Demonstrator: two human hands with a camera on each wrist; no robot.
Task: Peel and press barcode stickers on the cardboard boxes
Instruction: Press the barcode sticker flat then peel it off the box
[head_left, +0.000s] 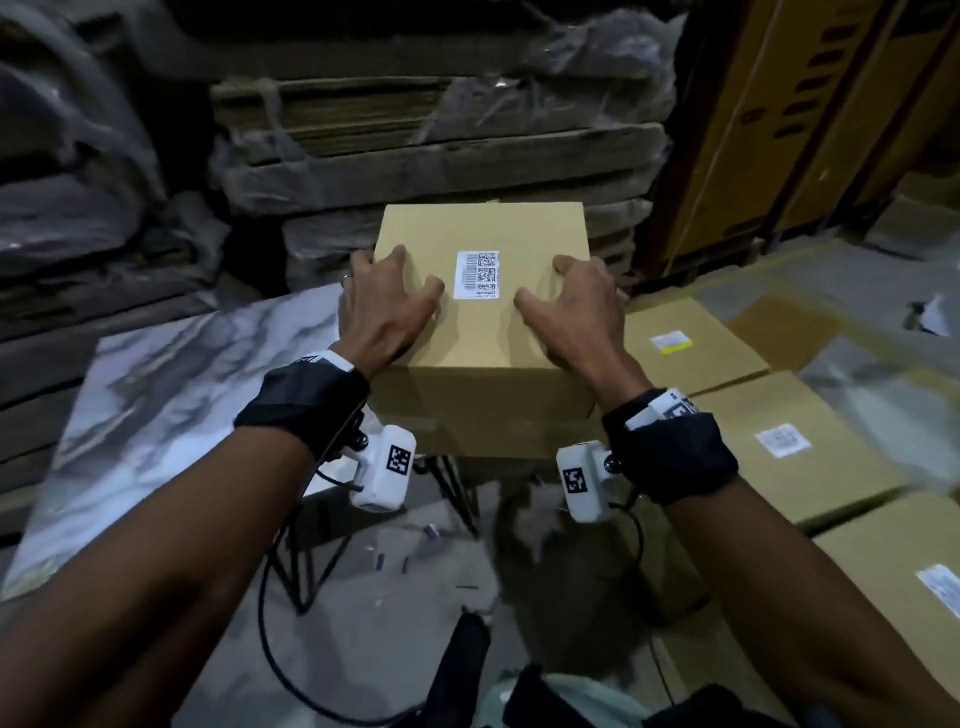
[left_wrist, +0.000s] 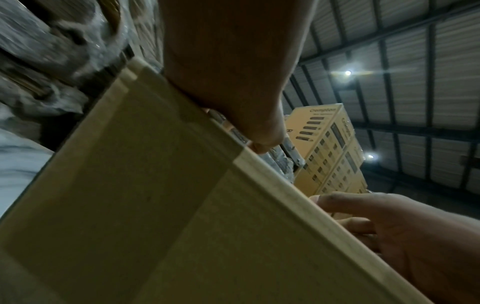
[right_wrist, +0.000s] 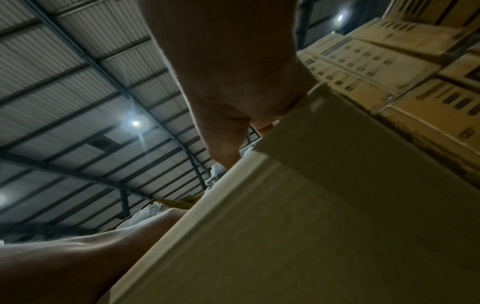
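Note:
A plain cardboard box (head_left: 483, 338) stands in front of me, with a white barcode sticker (head_left: 477, 275) flat on the middle of its top. My left hand (head_left: 387, 306) grips the box's left edge, thumb on top and fingers curled over the side. On the opposite edge my right hand (head_left: 576, 306) holds it the same way. The left wrist view shows the box's side (left_wrist: 145, 205) under the left hand (left_wrist: 233, 82), with the right hand (left_wrist: 402, 236) beyond. From the right wrist, the right hand (right_wrist: 233, 72) is seen clamped on the box corner (right_wrist: 311, 226).
Several stickered cardboard boxes (head_left: 779, 447) lie flat to the right. A marbled sheet (head_left: 171, 415) lies at the left. Stacks of flattened cardboard (head_left: 441, 150) rise behind, and tall printed cartons (head_left: 810, 119) stand at the back right. A black wire-legged stand (head_left: 452, 488) shows beneath the box.

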